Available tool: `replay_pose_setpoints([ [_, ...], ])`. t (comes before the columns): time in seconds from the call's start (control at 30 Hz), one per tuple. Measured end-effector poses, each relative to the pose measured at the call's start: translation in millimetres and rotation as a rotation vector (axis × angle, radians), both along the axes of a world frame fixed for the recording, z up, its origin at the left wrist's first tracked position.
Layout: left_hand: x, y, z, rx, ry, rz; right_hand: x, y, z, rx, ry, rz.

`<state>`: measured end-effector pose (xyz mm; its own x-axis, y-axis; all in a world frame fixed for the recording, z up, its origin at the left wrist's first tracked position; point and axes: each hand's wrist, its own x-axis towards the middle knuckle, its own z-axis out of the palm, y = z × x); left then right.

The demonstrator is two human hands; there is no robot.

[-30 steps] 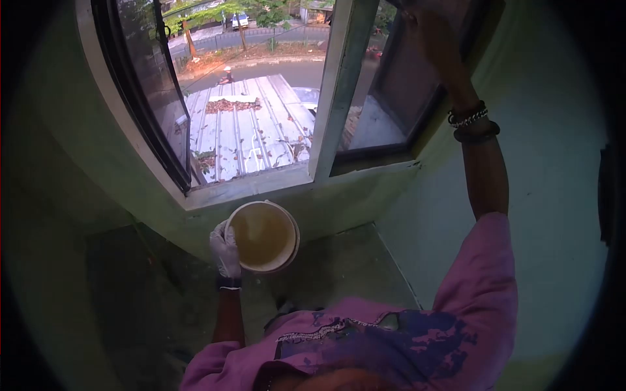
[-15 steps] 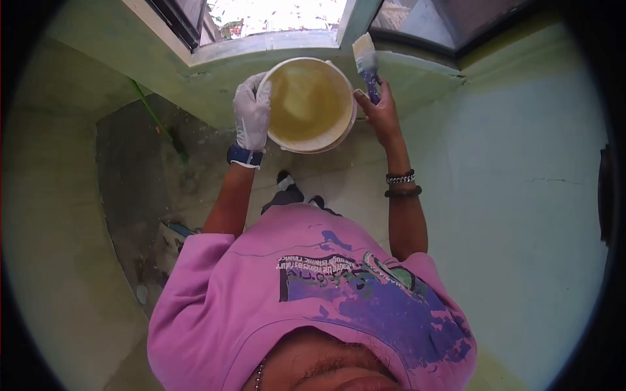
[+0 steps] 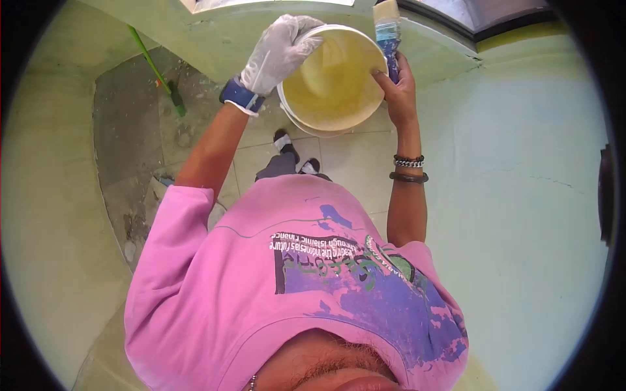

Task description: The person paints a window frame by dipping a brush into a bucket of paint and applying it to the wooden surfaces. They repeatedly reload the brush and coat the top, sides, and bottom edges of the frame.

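Note:
A white plastic bucket (image 3: 285,103) hangs in front of me, its mouth tipped toward my view, with yellowish colour over its inside. My left hand (image 3: 277,55), in a whitish glove, is closed over the bucket's upper left rim. On the other side my bare right hand (image 3: 401,94) grips a paintbrush (image 3: 387,32) by its dark blue handle, bristles pointing up. Its thumb reaches over the bucket's right rim. Pale stuff coats the bristles. The fingers behind the bucket and handle are partly hidden.
A window frame (image 3: 450,25) runs along the top right. Pale green wall (image 3: 508,124) fills the right side. At left, a green stick with a brush-like end (image 3: 176,101) leans over the stained floor (image 3: 130,130). My feet (image 3: 287,144) stand on tiles.
My left hand has slid toward the top of the rim. The bucket has shifted slightly right and up in view. My right thumb has come over the rim, with the brush still held.

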<state>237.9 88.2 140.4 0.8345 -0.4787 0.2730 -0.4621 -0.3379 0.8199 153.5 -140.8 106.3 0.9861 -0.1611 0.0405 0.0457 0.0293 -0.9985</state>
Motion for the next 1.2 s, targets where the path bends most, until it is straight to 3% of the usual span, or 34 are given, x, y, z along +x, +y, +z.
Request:
replay_pose_setpoints([
  [0.13,-12,9,35,-0.115,0.246,0.012,0,9,-9,0.065,-0.088,-0.028],
  [0.17,-17,9,36,-0.330,0.250,0.104,2,11,-8,0.078,-0.100,-0.034],
  [0.27,-32,42,27,-0.616,0.362,0.493,5,16,-7,0.200,-0.055,-0.141],
  [0.33,-67,67,-2,-0.445,0.559,0.506,9,17,-11,0.246,-0.056,-0.234],
  [0.4,-106,56,-1,-0.403,0.929,0.211,15,25,-2,0.289,-0.073,-0.310],
  [0.47,-125,20,-4,-0.300,1.136,-0.064,13,32,6,0.334,-0.086,-0.339],
  [0.53,-120,-18,-9,-0.164,1.103,-0.122,14,34,0,0.314,-0.147,-0.346],
  [0.63,-110,-57,1,-0.623,1.182,0.242,11,35,10,0.210,-0.191,-0.380],
  [0.73,-93,-57,6,-0.708,1.105,0.505,12,32,18,0.019,-0.212,-0.409],
  [0.77,-84,-51,-4,-0.769,0.961,0.400,11,31,17,-0.048,-0.213,-0.423],
  [0.87,-60,-43,-23,-0.879,1.218,0.241,9,30,4,-0.400,-0.194,-0.489],
  [0.93,-52,-42,-18,-1.074,1.241,0.203,15,32,6,-0.105,-0.256,-0.372],
  [0.97,-46,-37,-28,-1.145,1.232,0.156,18,27,0,-0.417,-0.241,-0.328],
  [1.03,-29,-15,-12,-1.040,1.221,0.188,35,32,45,-0.041,-0.236,-0.166],
  [1.07,-26,-14,-7,-1.096,1.343,0.201,52,26,44,-0.217,-0.215,-0.190],
  [1.1,-26,-14,-4,-0.935,1.232,0.381,77,17,52,-0.276,-0.277,-0.148],
  [1.17,-19,9,-28,-0.825,1.157,0.420,142,11,75,-0.385,-0.317,-0.114],
  [1.2,-18,20,-27,-0.905,1.274,0.322,176,12,88,-0.346,-0.305,-0.025],
])
